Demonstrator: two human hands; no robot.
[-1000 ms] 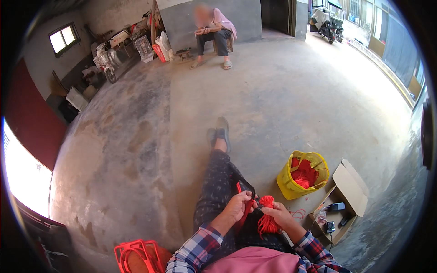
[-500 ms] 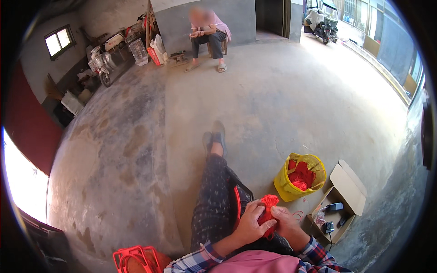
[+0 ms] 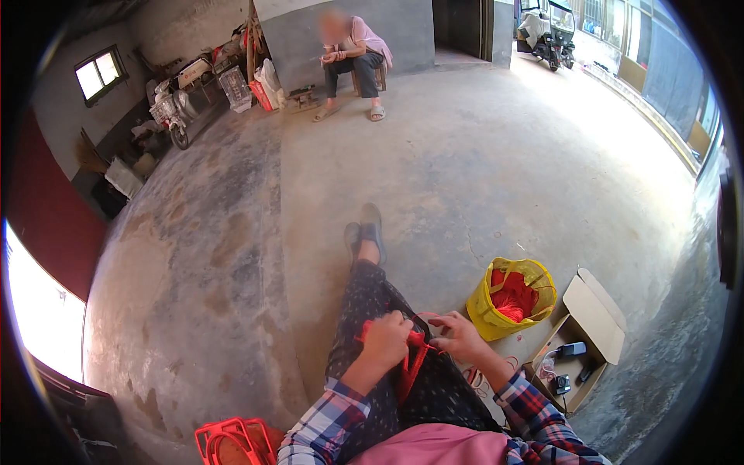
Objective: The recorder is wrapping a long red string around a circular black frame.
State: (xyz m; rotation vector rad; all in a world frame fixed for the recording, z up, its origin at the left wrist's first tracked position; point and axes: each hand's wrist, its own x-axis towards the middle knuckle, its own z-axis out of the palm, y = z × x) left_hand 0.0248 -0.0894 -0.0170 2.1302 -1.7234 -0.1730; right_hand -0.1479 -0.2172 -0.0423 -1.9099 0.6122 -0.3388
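Note:
My left hand (image 3: 387, 339) is over my lap, its fingers closed around bright red stringy material (image 3: 413, 363), perhaps netting or yarn; its exact kind is unclear. Some red shows past the knuckles on the left, and a longer strip hangs down between my thighs. Just to the right, my right hand (image 3: 460, 338) reaches toward the same red stuff with thumb and fingers apart. Whether a thin strand touches its fingertips is too small to tell. A pair of scissors (image 3: 474, 377) appears to lie beside my right forearm, partly hidden by it.
A yellow bag (image 3: 487, 316) with red material inside stands right of my knees. Beside it is an open cardboard box (image 3: 550, 341) holding small electronic devices. A red plastic frame (image 3: 235, 440) sits at lower left. Across the concrete floor a person (image 3: 358, 48) sits on a stool.
My hands have moved left and apart over my lap. The red bundle, earlier bunched upright between both hands, is now spread lower, with the left hand gripping it.

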